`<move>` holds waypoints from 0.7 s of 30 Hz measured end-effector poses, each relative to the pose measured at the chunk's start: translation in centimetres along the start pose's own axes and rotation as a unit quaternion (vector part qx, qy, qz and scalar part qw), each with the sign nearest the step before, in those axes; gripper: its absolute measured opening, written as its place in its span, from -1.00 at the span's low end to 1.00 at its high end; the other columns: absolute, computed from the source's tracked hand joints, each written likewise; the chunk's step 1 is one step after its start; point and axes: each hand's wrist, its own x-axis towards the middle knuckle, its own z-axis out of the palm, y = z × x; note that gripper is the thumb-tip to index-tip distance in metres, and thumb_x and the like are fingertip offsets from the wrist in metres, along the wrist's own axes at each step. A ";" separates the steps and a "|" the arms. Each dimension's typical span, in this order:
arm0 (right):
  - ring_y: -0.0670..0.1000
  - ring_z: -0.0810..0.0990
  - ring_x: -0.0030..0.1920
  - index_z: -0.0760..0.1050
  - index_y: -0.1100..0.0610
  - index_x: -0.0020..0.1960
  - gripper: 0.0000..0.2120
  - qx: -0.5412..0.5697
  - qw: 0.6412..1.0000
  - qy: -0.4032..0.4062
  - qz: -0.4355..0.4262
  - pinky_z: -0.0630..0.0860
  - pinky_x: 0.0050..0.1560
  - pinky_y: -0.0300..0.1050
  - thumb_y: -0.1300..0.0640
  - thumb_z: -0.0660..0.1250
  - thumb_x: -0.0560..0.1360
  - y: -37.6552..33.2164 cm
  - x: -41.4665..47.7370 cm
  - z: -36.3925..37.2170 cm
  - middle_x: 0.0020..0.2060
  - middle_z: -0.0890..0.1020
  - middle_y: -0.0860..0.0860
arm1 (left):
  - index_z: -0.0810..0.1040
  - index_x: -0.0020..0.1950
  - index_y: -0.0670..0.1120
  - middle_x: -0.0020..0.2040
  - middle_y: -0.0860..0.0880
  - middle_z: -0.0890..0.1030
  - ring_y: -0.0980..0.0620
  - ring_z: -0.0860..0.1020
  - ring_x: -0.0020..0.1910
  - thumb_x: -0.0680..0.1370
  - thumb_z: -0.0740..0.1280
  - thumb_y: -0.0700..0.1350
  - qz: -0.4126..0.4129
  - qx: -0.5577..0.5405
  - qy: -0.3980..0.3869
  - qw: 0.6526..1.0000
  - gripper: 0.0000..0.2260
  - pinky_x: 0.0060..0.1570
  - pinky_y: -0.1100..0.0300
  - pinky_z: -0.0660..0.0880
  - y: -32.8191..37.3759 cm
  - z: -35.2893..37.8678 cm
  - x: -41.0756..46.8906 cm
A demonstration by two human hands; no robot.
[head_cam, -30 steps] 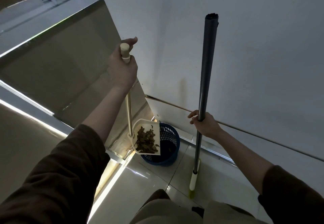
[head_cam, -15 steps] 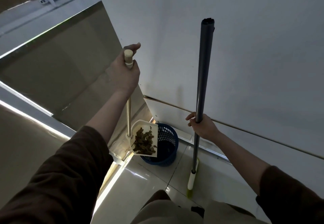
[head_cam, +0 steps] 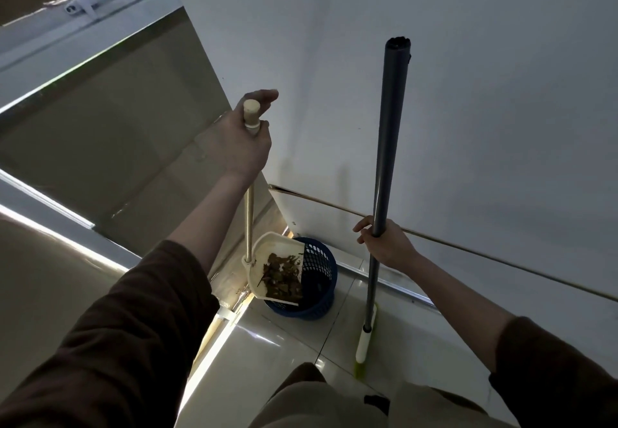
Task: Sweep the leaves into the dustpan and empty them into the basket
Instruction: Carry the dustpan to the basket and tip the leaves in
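Over the blue basket [head_cam: 321, 270] by the white wall [head_cam: 468, 93], my left hand [head_cam: 244, 139] holds the dustpan [head_cam: 267, 250] tilted, with the leaves [head_cam: 282, 277] lying inside it. My left fingers [head_cam: 264, 96] curl round the top of its pole [head_cam: 249, 220]. To the right, my right hand [head_cam: 388, 243] grips the grey broom [head_cam: 388, 133], which stands upright on the floor [head_cam: 284, 344].

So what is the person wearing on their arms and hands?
Both arms have loose, dark brown sleeves. The left sleeve and the right sleeve end partway up, and nothing is worn below them. The left hand and the right hand are bare: no gloves, and no watch, ring or bracelet shows.
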 end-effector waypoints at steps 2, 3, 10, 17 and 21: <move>-0.12 0.46 -0.43 0.56 -0.06 -0.13 -0.77 -0.002 1.000 0.000 -0.001 0.41 -0.34 -0.15 0.22 0.22 0.54 0.1 0.0 0.0 -0.16 0.69 0.04 | 0.53 0.06 0.24 0.11 0.21 0.63 0.18 0.58 0.17 0.38 0.13 -0.38 -0.003 -0.003 0.001 1.000 -0.46 0.09 0.01 0.57 0.2 0.3 -0.1; -0.12 0.46 -0.44 0.56 -0.06 -0.13 -0.77 -0.002 1.000 0.000 -0.001 0.41 -0.34 -0.15 0.21 0.22 0.54 0.1 0.0 -0.1 -0.16 0.69 0.03 | 0.52 0.06 0.25 0.11 0.21 0.63 0.18 0.59 0.16 0.39 0.14 -0.39 0.001 -0.003 0.005 1.000 -0.45 0.11 0.05 0.56 0.3 0.5 -0.1; -0.13 0.41 -0.53 0.55 -0.07 -0.17 -0.77 0.004 1.000 0.007 0.000 0.38 -0.40 -0.17 0.21 0.22 0.51 0.2 0.2 -0.3 -0.17 0.70 0.10 | 0.53 0.07 0.08 0.10 0.17 0.62 0.17 0.59 0.16 0.39 0.13 -0.45 0.013 -0.002 -0.006 1.000 -0.50 0.15 0.11 0.55 1.0 1.4 0.1; -0.13 0.45 -0.47 0.55 -0.09 -0.17 -0.76 0.005 1.000 0.002 -0.003 0.39 -0.34 -0.18 0.19 0.22 0.54 0.1 0.0 -0.4 -0.15 0.69 0.06 | 0.54 0.09 0.01 0.09 0.13 0.63 0.15 0.60 0.13 0.38 0.09 -0.38 -0.020 -0.015 -0.034 0.999 -0.55 0.08 -0.05 0.58 1.9 1.8 0.2; -0.10 0.45 -0.43 0.55 -0.08 -0.14 -0.78 -0.003 1.000 0.000 -0.004 0.38 -0.31 -0.17 0.19 0.22 0.54 0.1 -0.1 -0.5 -0.11 0.68 0.05 | 0.52 0.09 0.03 0.11 0.12 0.62 0.20 0.60 0.12 0.41 0.11 -0.42 -0.022 -0.004 -0.020 1.000 -0.55 0.11 0.00 0.56 2.6 2.5 0.1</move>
